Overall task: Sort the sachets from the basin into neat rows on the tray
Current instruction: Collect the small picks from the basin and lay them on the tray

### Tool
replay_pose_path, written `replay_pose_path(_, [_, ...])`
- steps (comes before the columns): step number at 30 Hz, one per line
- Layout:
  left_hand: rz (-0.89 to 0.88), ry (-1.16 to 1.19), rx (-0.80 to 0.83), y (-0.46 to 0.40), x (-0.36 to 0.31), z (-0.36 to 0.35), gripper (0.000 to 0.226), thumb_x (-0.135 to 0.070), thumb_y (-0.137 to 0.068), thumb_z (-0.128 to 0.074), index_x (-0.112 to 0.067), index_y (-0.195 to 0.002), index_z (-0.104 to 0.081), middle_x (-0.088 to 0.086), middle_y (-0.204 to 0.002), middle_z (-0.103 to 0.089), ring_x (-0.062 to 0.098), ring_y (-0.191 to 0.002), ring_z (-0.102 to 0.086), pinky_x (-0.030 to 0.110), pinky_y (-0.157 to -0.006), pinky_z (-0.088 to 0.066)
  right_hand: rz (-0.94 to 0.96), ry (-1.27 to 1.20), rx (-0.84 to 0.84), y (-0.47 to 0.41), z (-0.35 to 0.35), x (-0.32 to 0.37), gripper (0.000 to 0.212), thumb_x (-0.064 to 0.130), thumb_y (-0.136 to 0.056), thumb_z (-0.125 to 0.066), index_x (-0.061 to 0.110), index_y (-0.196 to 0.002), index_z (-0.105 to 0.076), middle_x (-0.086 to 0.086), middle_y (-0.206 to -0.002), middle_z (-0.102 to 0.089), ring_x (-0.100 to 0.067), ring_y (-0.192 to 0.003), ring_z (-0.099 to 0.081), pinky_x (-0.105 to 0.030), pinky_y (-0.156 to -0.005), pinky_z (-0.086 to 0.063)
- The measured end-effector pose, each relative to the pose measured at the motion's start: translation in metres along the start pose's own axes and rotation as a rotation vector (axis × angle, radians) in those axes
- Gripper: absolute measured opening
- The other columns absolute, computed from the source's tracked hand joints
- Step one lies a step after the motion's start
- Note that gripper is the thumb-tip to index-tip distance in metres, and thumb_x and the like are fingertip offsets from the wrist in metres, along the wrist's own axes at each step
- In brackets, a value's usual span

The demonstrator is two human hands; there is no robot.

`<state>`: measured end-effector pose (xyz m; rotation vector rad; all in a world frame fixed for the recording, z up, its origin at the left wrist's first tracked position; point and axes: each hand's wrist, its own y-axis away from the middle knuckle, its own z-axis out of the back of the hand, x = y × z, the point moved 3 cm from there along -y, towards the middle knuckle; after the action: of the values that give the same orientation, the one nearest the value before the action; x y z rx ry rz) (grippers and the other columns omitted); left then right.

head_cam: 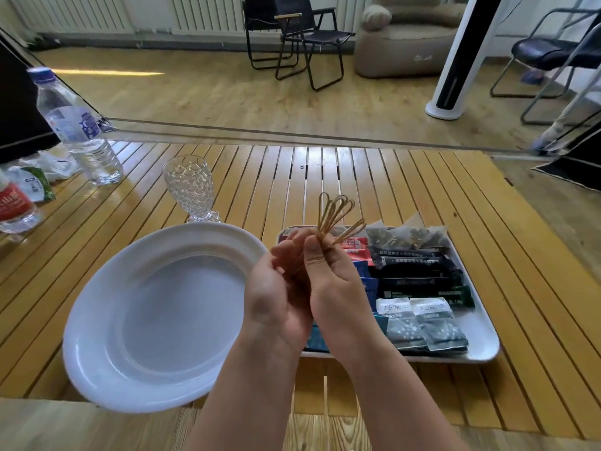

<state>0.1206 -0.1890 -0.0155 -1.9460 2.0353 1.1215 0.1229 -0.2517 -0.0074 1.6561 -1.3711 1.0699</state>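
Two-handed, gripping a bundle of rubber bands (335, 211) just above the left edge of the tray (481, 340), as seen from the head camera. Pinching the loops between thumb and fingers of the right hand (335, 281); curling the fingers of the left hand (276, 288) round the bundle's lower part, though blurring there and hiding the exact hold. Covering, with both wrists, some of the sachets (419, 271) lying in rows across the tray: mesh bags at its far side, dark sticks in the middle, pale packets at its near side. Showing nothing inside the basin (97, 320) directly left of the tray, so probably nearing the end of the sorting.

Risking a band springing out of the pinch and landing among the rows, nudging the light packets askew. Risking, too, a forearm dragging across the sachets at the tray's near-left corner when lowering. Watching the stemmed glass (188, 183) just beyond the tray's far-left corner: tall and narrow-footed, likely tipping if a hand goes swinging forward and left. Apparently overhanging the near edge of the table (325, 170) with the basin's near rim, so inviting a knock from an elbow.

Leaving open slats beyond the tray and to its right for setting things down. Sitting close to the table's near edge with the tray's near side, giving little margin there. Keeping the water bottle (78, 125) well to the far left of the tray, out of the hands' path.
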Motion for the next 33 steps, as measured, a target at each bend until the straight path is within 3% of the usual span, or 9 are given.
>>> replay_pose_path(4, [-0.004,-0.143,0.016,0.004,0.001,-0.002,0.033,-0.028,-0.099,-0.045,-0.01,-0.112,-0.068,0.014,-0.107,-0.073,0.027,-0.1,-0.07,0.04,-0.098,-0.05,0.0,0.071,-0.013,-0.002,0.008,0.003,0.026,0.022,-0.101,-0.043,0.021,-0.086,-0.064,0.009,-0.073,-0.07,-0.002,-0.074,-0.067,-0.016,-0.07,-0.053])
replay_pose_path(7, [-0.38,-0.594,-0.088,0.007,-0.009,-0.004,0.033,-0.038,-0.102,-0.037,-0.023,-0.111,-0.065,-0.002,-0.102,-0.071,0.006,-0.096,-0.067,0.014,-0.075,-0.052,0.04,0.192,0.02,-0.003,0.015,0.007,0.024,0.026,-0.101,-0.039,0.013,-0.094,-0.058,0.006,-0.067,-0.058,-0.006,-0.063,-0.056,-0.024,-0.069,-0.05])
replay_pose_path(9, [-0.697,-0.837,0.011,0.015,-0.024,-0.013,0.04,-0.048,-0.094,-0.041,-0.025,-0.123,-0.055,-0.012,-0.105,-0.065,-0.005,-0.095,-0.063,0.006,-0.07,-0.047,0.114,0.331,0.054,-0.004,0.02,0.009,0.023,0.026,-0.102,-0.039,0.013,-0.096,-0.057,0.007,-0.069,-0.054,-0.006,-0.063,-0.05,-0.028,-0.066,-0.046])
replay_pose_path(13, [-0.885,-1.247,0.132,0.016,-0.032,-0.017,0.076,-0.064,-0.077,-0.058,-0.029,-0.141,-0.037,-0.019,-0.101,-0.065,-0.011,-0.086,-0.063,0.004,-0.075,-0.048,0.199,0.739,0.16,-0.006,0.02,0.001,0.029,0.028,-0.103,-0.039,0.022,-0.128,-0.053,0.006,-0.112,-0.067,-0.006,-0.103,-0.062,-0.028,-0.085,-0.052])
replay_pose_path(15, [-1.002,-1.424,0.04,0.014,-0.035,-0.012,0.064,-0.057,-0.081,-0.06,-0.025,-0.135,-0.048,-0.018,-0.092,-0.064,-0.015,-0.076,-0.059,-0.001,-0.069,-0.045,0.176,0.889,0.177,-0.004,0.021,-0.001,0.026,0.031,-0.103,-0.037,0.026,-0.126,-0.049,0.006,-0.108,-0.067,-0.007,-0.098,-0.063,-0.034,-0.082,-0.055])
replay_pose_path(19, [-0.919,-1.362,-0.014,0.007,-0.042,-0.001,0.032,-0.044,-0.085,-0.062,-0.021,-0.106,-0.059,-0.01,-0.084,-0.066,0.002,-0.077,-0.066,0.008,-0.063,-0.051,0.136,0.982,0.24,0.0,0.021,-0.001,0.026,0.045,-0.102,-0.027,0.026,-0.104,-0.044,0.004,-0.087,-0.06,-0.011,-0.076,-0.058,-0.043,-0.069,-0.052])
replay_pose_path(24, [-0.823,-1.396,-0.021,0.0,-0.039,0.003,0.018,-0.035,-0.088,-0.066,-0.021,-0.095,-0.056,-0.01,-0.082,-0.065,0.003,-0.076,-0.064,0.007,-0.059,-0.049,0.174,1.211,0.224,-0.002,0.023,-0.003,0.016,0.024,-0.104,-0.035,0.023,-0.107,-0.051,0.004,-0.102,-0.057,-0.015,-0.094,-0.047,-0.041,-0.086,-0.043])
replay_pose_path(26, [-0.803,-1.415,-0.009,-0.002,-0.035,0.003,0.018,-0.035,-0.089,-0.063,-0.022,-0.095,-0.053,-0.008,-0.083,-0.063,0.005,-0.076,-0.062,0.007,-0.057,-0.047,0.204,1.335,0.19,-0.004,0.027,-0.003,0.016,0.02,-0.103,-0.037,0.021,-0.108,-0.053,0.005,-0.106,-0.054,-0.016,-0.098,-0.039,-0.038,-0.09,-0.039])
replay_pose_path(33, [-0.833,-1.314,0.089,0.004,-0.023,-0.011,0.02,-0.037,-0.094,-0.05,-0.026,-0.11,-0.043,-0.017,-0.09,-0.055,-0.001,-0.079,-0.059,0.004,-0.058,-0.046,0.305,1.099,0.04,0.003,0.035,0.018,0.018,0.016,-0.096,-0.057,0.016,-0.111,-0.067,0.005,-0.1,-0.07,-0.003,-0.086,-0.06,-0.016,-0.078,-0.052])
